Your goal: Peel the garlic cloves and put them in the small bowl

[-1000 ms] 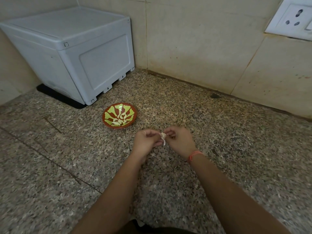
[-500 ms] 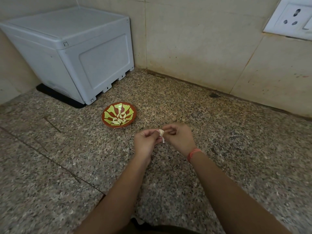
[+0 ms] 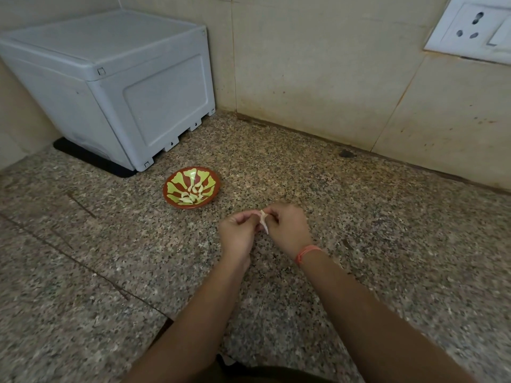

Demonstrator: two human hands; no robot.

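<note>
Hands: left hand (image 3: 238, 233) and right hand (image 3: 287, 230) both pinch one garlic clove (image 3: 264, 220) (skin half off).
Done: several peeled cloves in the small bowl (image 3: 171, 186).
Left: this clove.

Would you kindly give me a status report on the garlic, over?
Left hand, right hand both pinching one garlic clove, skin hanging loose. Small bowl beyond-left, peeled cloves inside. Nothing between hands and bowl.

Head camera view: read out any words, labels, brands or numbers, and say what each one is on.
No readable text in view.
grey plastic box: tiny dark marks by its feet, too small to read.
wall socket plate: no lettering visible.
small bowl: painted pattern only.
</note>
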